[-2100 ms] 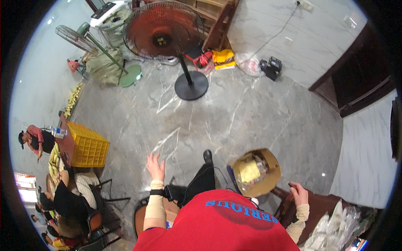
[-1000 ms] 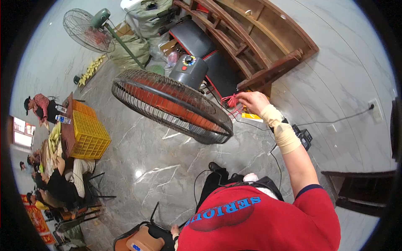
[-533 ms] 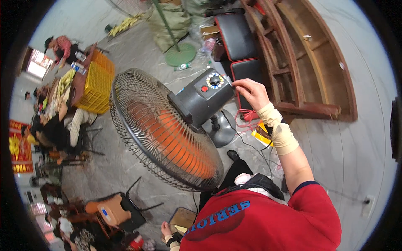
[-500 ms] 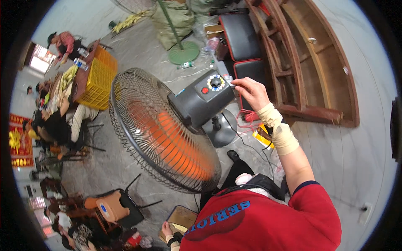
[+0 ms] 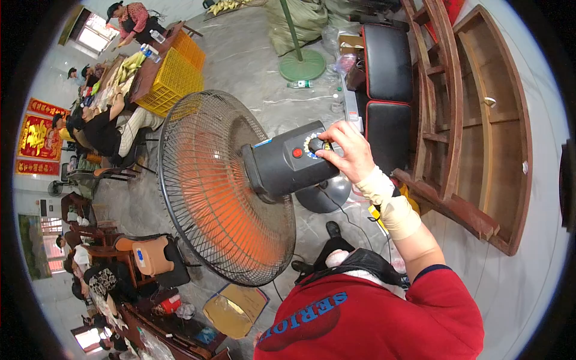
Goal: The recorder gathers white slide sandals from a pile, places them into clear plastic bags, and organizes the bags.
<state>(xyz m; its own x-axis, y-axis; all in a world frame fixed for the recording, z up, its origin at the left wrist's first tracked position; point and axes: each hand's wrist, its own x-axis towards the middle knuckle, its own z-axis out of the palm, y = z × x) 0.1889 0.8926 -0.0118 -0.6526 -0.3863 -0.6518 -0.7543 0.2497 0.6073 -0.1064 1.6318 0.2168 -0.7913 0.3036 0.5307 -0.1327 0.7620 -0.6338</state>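
Grey marble-patterned floor (image 5: 240, 66) covers the room. Wooden shelving (image 5: 480, 132) lies at right, with black red-edged cushions (image 5: 387, 84) just left of it. Centre: a pedestal fan (image 5: 222, 186) with a round wire guard and a grey motor housing (image 5: 288, 168). The right hand (image 5: 345, 150) pinches the control dial (image 5: 313, 146) on that housing. Yellow crates (image 5: 174, 75) stand far left. Red rectangular wall signs (image 5: 39, 135) hang at left. A flattened brown cardboard box (image 5: 234, 309) lies near. The left hand is out of view.

Grey marble floor (image 5: 240, 66): fan base (image 5: 327, 195), flattened cardboard (image 5: 235, 309).
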